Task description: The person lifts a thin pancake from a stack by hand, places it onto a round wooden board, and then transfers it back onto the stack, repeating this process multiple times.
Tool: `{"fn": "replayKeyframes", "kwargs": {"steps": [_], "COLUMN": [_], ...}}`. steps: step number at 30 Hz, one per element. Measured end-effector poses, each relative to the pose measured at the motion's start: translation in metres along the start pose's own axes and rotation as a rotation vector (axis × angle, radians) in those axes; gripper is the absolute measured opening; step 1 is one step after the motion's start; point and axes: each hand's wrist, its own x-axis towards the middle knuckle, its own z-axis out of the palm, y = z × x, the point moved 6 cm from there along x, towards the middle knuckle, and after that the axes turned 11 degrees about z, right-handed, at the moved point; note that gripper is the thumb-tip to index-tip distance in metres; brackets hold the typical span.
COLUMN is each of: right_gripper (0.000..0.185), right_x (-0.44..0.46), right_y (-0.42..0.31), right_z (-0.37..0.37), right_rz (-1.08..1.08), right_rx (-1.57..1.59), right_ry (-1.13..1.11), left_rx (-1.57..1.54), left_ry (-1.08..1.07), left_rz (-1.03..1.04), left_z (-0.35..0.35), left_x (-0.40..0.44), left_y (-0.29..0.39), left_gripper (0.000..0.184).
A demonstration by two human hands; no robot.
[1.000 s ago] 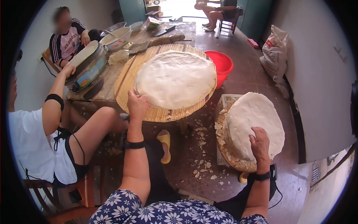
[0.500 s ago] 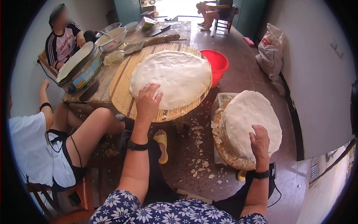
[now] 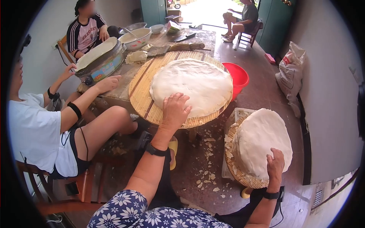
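Note:
A stack of thin, pale round flatbread sheets (image 3: 192,85) lies on a round slatted bamboo mat (image 3: 142,91) in front of me. My left hand (image 3: 176,110) lies on the stack's near left edge, fingers stretched out and slightly apart, holding nothing. To the lower right, a thicker pile of similar sheets (image 3: 262,140) sits on a second woven mat (image 3: 231,161). At that pile's near right edge, my right hand (image 3: 275,163) touches the top sheet with bent fingers and thumb apart. Nothing shows in its grip.
A person in white (image 3: 38,133) sits at left, hands near a round griddle (image 3: 100,68) bearing a pale sheet. Another person (image 3: 86,34) sits behind it. The wooden table holds a batter bowl (image 3: 135,39) and knife (image 3: 183,37). A red bucket (image 3: 237,78) stands behind the mat; scraps litter the floor.
My view has turned a little left, so things appear farther right and lower. The person in white has brought both arms up toward the griddle. My hands stay at the same two piles.

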Motion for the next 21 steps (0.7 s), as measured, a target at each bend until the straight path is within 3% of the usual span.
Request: {"fn": "replayKeyframes", "kwargs": {"steps": [4, 8, 10, 16, 21], "right_gripper": [0.032, 0.028, 0.024, 0.023, 0.032], "right_x": [0.004, 0.004, 0.007, 0.045, 0.115], "right_y": [0.003, -0.004, -0.016, -0.119, -0.182], "right_z": [0.002, 0.0, 0.004, 0.019, 0.065], "right_rz": [-0.034, -0.035, -0.046, -0.106, -0.008], "right_rx": [-0.014, 0.099, 0.195, 0.506, 0.705], "right_ry": [0.009, -0.006, -0.014, -0.217, -0.342], "left_rx": [-0.048, -0.647, -1.061, -1.154, -1.197], "left_ry": [0.315, 0.633, 0.745, 0.704, 0.684], "left_rz": [-0.218, -0.592, -0.72, -0.8, -0.833], "left_z": [-0.023, 0.0, -0.03, -0.011, -0.024], "left_x": [-0.001, -0.028, -0.022, -0.032, -0.028], "left_y": [-0.015, -0.111, -0.077, -0.105, -0.097], "left_gripper": [0.043, 0.051, 0.054, 0.059, 0.055]}}
